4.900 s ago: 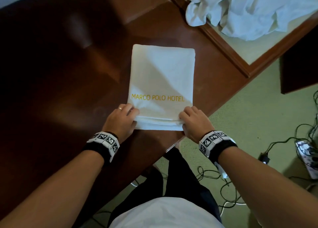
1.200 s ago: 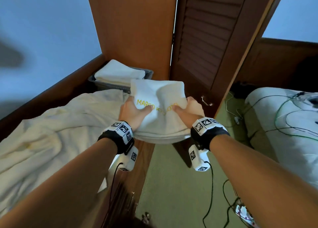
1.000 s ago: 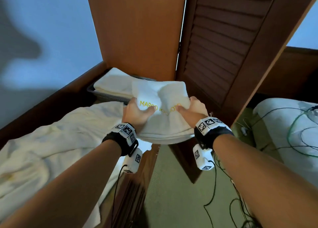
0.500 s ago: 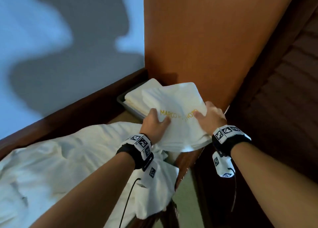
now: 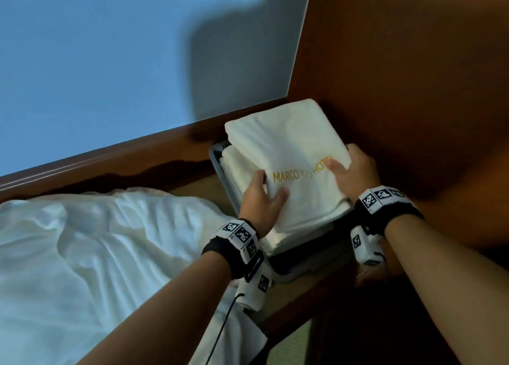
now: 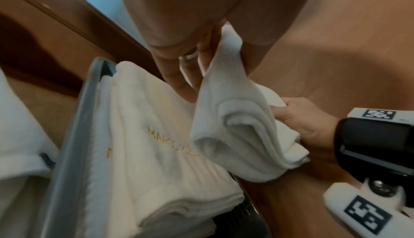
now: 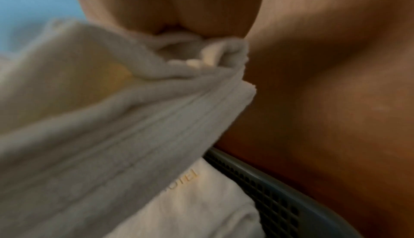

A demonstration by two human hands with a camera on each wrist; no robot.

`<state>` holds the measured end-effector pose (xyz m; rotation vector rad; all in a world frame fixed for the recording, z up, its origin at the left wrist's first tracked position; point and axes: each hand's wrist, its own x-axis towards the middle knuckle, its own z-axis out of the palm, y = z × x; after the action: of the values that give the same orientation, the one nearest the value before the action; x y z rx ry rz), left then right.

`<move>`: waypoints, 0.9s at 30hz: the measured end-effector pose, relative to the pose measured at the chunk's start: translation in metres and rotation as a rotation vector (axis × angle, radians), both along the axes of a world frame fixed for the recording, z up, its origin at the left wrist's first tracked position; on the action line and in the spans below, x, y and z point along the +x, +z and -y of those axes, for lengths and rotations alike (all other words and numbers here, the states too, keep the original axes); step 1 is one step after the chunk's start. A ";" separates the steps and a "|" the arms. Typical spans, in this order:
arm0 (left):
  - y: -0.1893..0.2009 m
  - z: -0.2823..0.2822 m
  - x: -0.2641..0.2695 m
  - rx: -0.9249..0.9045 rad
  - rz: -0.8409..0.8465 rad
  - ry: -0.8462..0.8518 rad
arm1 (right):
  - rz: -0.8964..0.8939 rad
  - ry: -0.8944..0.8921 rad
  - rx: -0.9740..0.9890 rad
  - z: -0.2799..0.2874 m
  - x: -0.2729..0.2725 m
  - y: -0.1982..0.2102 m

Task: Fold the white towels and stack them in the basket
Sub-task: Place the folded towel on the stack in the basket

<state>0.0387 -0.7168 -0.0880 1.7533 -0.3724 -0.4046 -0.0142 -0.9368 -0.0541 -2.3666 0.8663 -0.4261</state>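
The folded towel (image 5: 286, 161), carried in the air half a second ago, now sits over the stack of folded towels (image 6: 156, 153) in the grey basket (image 5: 216, 158), nearly placed. The left hand (image 5: 261, 196) and right hand (image 5: 355, 169) each grip a near corner, thumbs on top. It is white, thick, with gold hotel lettering.
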 end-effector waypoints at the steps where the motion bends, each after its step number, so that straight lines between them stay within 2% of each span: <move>1: -0.008 0.003 0.004 -0.003 -0.058 0.018 | 0.000 0.021 0.036 0.005 0.007 -0.006; 3: -0.025 0.004 0.007 0.082 -0.222 0.023 | -0.112 0.067 0.118 0.014 0.016 -0.028; 5: -0.043 0.002 0.002 0.196 -0.369 -0.003 | -0.303 0.100 0.159 0.023 0.015 -0.059; 7: -0.055 0.001 -0.002 0.221 -0.390 -0.002 | -0.408 0.087 0.199 0.032 0.009 -0.082; 13: -0.054 0.005 -0.003 0.128 -0.263 0.091 | -0.178 0.124 0.181 0.041 0.007 -0.091; 17: -0.068 -0.004 -0.011 0.213 -0.364 0.064 | -0.329 0.093 0.189 0.036 0.002 -0.103; 18: -0.068 -0.006 -0.007 0.258 -0.332 0.056 | -0.329 0.079 0.139 0.035 0.002 -0.101; 19: -0.066 -0.007 -0.001 0.332 -0.224 0.063 | -0.316 0.065 0.048 0.033 0.002 -0.097; 22: -0.052 -0.007 0.033 0.512 0.325 0.087 | -0.261 0.138 -0.322 0.017 0.002 -0.081; 24: -0.039 0.003 0.063 0.629 0.654 -0.032 | -0.262 0.243 -0.436 0.001 0.002 -0.077; 25: -0.033 0.011 0.079 0.736 0.759 -0.142 | -0.311 0.279 -0.452 -0.007 0.002 -0.077; 27: -0.029 0.024 0.111 0.965 0.816 -0.340 | -0.460 0.298 -0.433 -0.016 0.006 -0.079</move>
<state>0.1495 -0.7410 -0.1173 2.7830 -1.2150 -0.0594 -0.0083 -0.9204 -0.1333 -3.0074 0.6363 0.0706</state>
